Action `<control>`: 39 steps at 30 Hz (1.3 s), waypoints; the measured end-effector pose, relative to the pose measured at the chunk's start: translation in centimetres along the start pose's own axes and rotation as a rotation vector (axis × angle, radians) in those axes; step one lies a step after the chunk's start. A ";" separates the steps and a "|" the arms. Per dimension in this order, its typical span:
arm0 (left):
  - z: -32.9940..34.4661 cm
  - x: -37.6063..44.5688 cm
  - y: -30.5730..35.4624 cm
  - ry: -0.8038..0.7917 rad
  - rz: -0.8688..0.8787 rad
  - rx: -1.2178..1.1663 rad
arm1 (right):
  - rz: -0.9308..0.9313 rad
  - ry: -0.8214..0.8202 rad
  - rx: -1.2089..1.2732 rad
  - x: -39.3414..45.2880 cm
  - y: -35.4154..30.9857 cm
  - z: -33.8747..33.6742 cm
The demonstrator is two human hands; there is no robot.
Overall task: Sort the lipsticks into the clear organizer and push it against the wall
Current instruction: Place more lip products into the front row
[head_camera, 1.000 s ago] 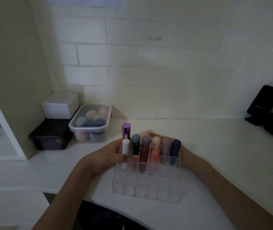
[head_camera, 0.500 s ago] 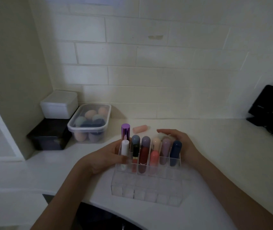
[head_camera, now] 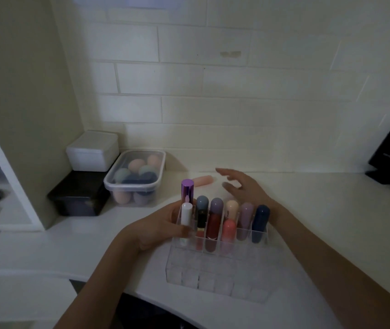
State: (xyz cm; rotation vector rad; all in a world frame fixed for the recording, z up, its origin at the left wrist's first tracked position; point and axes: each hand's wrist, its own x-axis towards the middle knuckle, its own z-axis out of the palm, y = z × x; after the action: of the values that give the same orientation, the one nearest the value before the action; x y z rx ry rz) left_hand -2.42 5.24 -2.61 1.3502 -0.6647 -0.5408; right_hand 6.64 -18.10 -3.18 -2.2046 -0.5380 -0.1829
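Right hand: reaching with fingers spread toward the loose peach plastic lipstick tube lying by the wall.
Left hand: gripping the clear acrylic gridded organizer; advisably bracing it.

Organizer: clear acrylic-looking plastic, smooth, glossy. Purple tube: metallic sheen, shiny. White tube & pastel caps: smooth plastic, satin. Loose peach lipstick: matt-ish. Countertop: smooth, matt white. Wall tiles: low gloss. Sponge tub: translucent plastic. Black box: glossy.
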 end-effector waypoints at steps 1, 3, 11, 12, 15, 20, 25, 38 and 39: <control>0.0 0.0 0.0 0.017 -0.003 0.016 | -0.040 -0.065 -0.073 1.4 0.1 0.1; -0.1 0.0 0.0 0.055 -0.015 0.028 | -0.091 -0.254 -0.254 4.1 0.6 0.5; -0.6 0.2 -0.5 0.073 -0.011 0.031 | -0.110 -0.197 -0.232 5.6 1.4 2.3; -0.5 0.3 -0.5 0.060 -0.011 0.015 | -0.120 -0.156 -0.196 5.4 1.3 2.3; -0.5 0.4 -0.4 0.034 -0.015 0.006 | -0.108 -0.055 -0.032 4.3 0.6 1.8; -0.6 0.6 -0.5 0.014 0.003 0.012 | -0.060 0.046 0.016 2.5 -0.9 -0.3; -0.3 0.3 -0.5 0.070 0.013 0.043 | 0.036 0.107 0.121 -0.5 -2.1 -1.8; 0.9 -0.5 -0.5 0.176 0.013 0.149 | 0.033 0.471 0.505 -9.0 -7.3 -5.7; 1.1 -0.6 -0.2 0.177 0.019 0.160 | 0.010 0.502 0.526 -9.9 -8.1 -5.8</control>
State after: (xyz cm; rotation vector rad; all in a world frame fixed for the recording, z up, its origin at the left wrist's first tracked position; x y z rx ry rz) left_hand -3.64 4.82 -2.81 1.5203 -0.5846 -0.3531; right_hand -5.44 -21.16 3.15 -1.5710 -0.2525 -0.5110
